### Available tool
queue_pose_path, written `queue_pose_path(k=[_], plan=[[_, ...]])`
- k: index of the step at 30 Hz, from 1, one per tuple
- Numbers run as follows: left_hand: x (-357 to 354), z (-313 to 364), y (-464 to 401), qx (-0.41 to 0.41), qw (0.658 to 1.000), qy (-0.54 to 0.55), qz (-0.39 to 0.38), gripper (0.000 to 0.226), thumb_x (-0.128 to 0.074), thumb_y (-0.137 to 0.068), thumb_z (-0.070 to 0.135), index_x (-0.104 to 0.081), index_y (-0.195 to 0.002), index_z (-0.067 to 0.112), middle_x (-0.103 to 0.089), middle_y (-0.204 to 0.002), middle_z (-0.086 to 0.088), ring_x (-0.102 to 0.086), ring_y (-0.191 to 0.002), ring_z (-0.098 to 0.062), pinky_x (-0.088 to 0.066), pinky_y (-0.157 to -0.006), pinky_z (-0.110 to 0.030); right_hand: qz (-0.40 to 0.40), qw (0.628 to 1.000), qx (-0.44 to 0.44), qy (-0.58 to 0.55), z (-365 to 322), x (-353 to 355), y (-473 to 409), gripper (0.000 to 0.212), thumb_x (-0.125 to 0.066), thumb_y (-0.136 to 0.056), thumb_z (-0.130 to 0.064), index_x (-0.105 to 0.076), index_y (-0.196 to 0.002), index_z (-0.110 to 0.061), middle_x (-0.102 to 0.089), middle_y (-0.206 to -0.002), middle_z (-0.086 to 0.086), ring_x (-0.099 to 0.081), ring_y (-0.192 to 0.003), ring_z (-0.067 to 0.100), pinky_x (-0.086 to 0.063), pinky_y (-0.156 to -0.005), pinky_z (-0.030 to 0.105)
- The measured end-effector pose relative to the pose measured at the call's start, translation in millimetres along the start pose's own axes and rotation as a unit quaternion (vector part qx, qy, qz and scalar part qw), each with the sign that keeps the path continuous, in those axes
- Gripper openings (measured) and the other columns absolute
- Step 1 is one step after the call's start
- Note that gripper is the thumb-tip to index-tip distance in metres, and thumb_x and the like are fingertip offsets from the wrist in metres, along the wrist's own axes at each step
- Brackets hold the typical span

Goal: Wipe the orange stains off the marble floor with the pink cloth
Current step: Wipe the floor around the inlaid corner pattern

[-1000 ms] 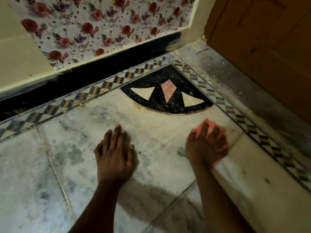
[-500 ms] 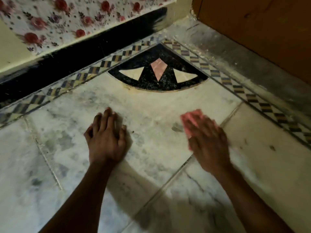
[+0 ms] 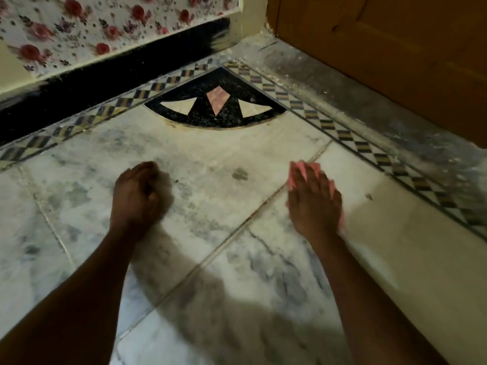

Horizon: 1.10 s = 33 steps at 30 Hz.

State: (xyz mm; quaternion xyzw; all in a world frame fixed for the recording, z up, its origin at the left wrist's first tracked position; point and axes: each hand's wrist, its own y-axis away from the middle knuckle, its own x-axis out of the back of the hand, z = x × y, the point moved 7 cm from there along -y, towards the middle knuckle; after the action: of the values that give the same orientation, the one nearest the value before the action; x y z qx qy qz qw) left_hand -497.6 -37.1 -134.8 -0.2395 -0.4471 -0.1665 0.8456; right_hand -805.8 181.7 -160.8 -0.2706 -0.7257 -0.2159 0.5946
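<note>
Marble floor (image 3: 216, 196): pale slabs with grey mottling, split by thin grout lines; one joint runs diagonally between the two hands. A small dark smudge (image 3: 239, 174) lies between the hands, another speck (image 3: 369, 197) to the right of the cloth. No clearly orange stain can be made out in the dim light.

Corner inlay (image 3: 216, 104): black fan-shaped panel with two cream triangles and a pink diamond, set where two checkered border strips (image 3: 340, 127) meet.

Surroundings: black skirting (image 3: 105, 83) beneath a rose-patterned wall covering (image 3: 92, 25); a wooden door (image 3: 395, 48) at right, with a dusty grey sill (image 3: 369, 111) below it.

Left hand (image 3: 137, 196): curled into a loose fist, holding nothing, knuckles at the floor; motion-blurred.

Right hand (image 3: 313, 201): flat, fingers spread, pressing the pink cloth (image 3: 295, 175) onto the floor just right of the diagonal joint; cloth shows at the fingertips and along the hand's outer edge.
</note>
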Motion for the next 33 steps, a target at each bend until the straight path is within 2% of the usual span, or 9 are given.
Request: queue_pose_path(k=[2, 8, 12, 14, 20, 26, 28, 30, 33], plan=[[1, 3, 9, -0.003, 1.000, 0.016, 0.009, 0.045, -0.063, -0.078, 0.016, -0.073, -0.117, -0.006, -0.070, -0.126, -0.028, -0.066, -0.116, -0.034, -0.049, -0.102, -0.035, -0.040, 0.999, 0.010, -0.009, -27, -7, -20, 0.062, -0.021, -0.111, -0.042, 0.001, -0.169, -0.038, 0.007, -0.178, -0.010, 0.006, -0.165, 0.022, -0.005, -0.132, 0.052], [-10, 56, 61, 0.010, 0.999, 0.036, -0.006, 0.053, -0.051, -0.088, 0.021, -0.067, -0.132, -0.003, -0.064, -0.139, -0.026, -0.061, -0.131, -0.041, -0.042, -0.113, -0.037, 0.023, 0.967, 0.251, -0.030, -48, 11, 104, 0.070, -0.051, -0.101, -0.023, -0.029, -0.166, -0.038, -0.025, -0.174, -0.013, -0.019, -0.163, 0.013, -0.025, -0.130, 0.045], [-43, 134, 120, -0.016, 0.994, 0.086, -0.069, 0.060, -0.054, -0.091, 0.022, -0.056, -0.148, 0.003, -0.056, -0.153, -0.018, -0.053, -0.142, -0.030, -0.040, -0.121, -0.038, 0.056, 0.998, 0.020, -0.026, 28, 13, 110, 0.066, -0.040, -0.100, -0.037, -0.029, -0.165, -0.042, -0.026, -0.174, -0.010, -0.029, -0.160, 0.019, -0.026, -0.127, 0.049], [-63, 164, 138, -0.052, 0.992, 0.066, -0.091, 0.058, -0.051, -0.095, 0.025, -0.055, -0.150, 0.006, -0.052, -0.157, -0.014, -0.047, -0.148, -0.030, -0.038, -0.122, -0.042, 0.032, 0.999, -0.030, -0.025, 29, 13, 88, 0.067, -0.030, -0.101, -0.043, -0.019, -0.167, -0.042, -0.016, -0.177, -0.011, -0.019, -0.163, 0.021, -0.017, -0.129, 0.051], [-65, 179, 153, -0.045, 0.997, 0.036, -0.059, 0.048, -0.056, -0.094, 0.022, -0.064, -0.138, 0.006, -0.055, -0.154, -0.016, -0.049, -0.145, -0.032, -0.042, -0.118, -0.045, 0.029, 0.960, 0.278, -0.023, 15, 17, 145, 0.064, -0.041, -0.107, -0.027, -0.023, -0.167, -0.038, -0.021, -0.176, -0.013, -0.014, -0.164, 0.013, -0.019, -0.132, 0.046], [-72, 177, 144, -0.057, 0.997, 0.012, -0.059, 0.042, -0.060, -0.089, 0.021, -0.069, -0.128, 0.007, -0.059, -0.150, -0.016, -0.056, -0.136, -0.037, -0.050, -0.106, -0.052, 0.115, 0.990, 0.004, -0.084, 97, 23, 181, 0.067, -0.050, -0.092, -0.016, -0.050, -0.157, -0.029, -0.047, -0.165, -0.003, -0.046, -0.151, 0.022, -0.036, -0.124, 0.049], [-74, 176, 142, -0.059, 0.996, 0.013, -0.071, 0.043, -0.059, -0.091, 0.020, -0.068, -0.130, 0.004, -0.058, -0.151, -0.018, -0.055, -0.138, -0.040, -0.049, -0.108, -0.053, 0.114, 0.982, 0.018, -0.150, 79, 25, 180, 0.060, -0.046, -0.092, -0.018, -0.059, -0.150, -0.022, -0.056, -0.158, 0.001, -0.053, -0.146, 0.025, -0.040, -0.121, 0.050], [-76, 171, 139, -0.038, 0.993, 0.019, -0.109, 0.046, -0.055, -0.091, 0.018, -0.067, -0.132, 0.001, -0.057, -0.150, -0.023, -0.053, -0.140, -0.043, -0.045, -0.113, -0.051, 0.079, 0.933, -0.015, -0.352, 65, 39, 180, 0.051, -0.045, -0.094, -0.017, -0.067, -0.140, -0.020, -0.064, -0.150, 0.003, -0.062, -0.137, 0.026, -0.054, -0.105, 0.045], [-71, 178, 142, 0.026, 0.974, 0.073, -0.213, 0.052, -0.044, -0.085, 0.022, -0.069, -0.125, 0.001, -0.060, -0.145, -0.027, -0.049, -0.144, -0.042, -0.035, -0.123, -0.049, -0.004, 0.728, -0.199, -0.656, 51, 53, 175, 0.047, -0.048, -0.090, -0.003, -0.068, -0.132, -0.007, -0.070, -0.139, 0.008, -0.070, -0.124, 0.019, -0.057, -0.092, 0.027]])
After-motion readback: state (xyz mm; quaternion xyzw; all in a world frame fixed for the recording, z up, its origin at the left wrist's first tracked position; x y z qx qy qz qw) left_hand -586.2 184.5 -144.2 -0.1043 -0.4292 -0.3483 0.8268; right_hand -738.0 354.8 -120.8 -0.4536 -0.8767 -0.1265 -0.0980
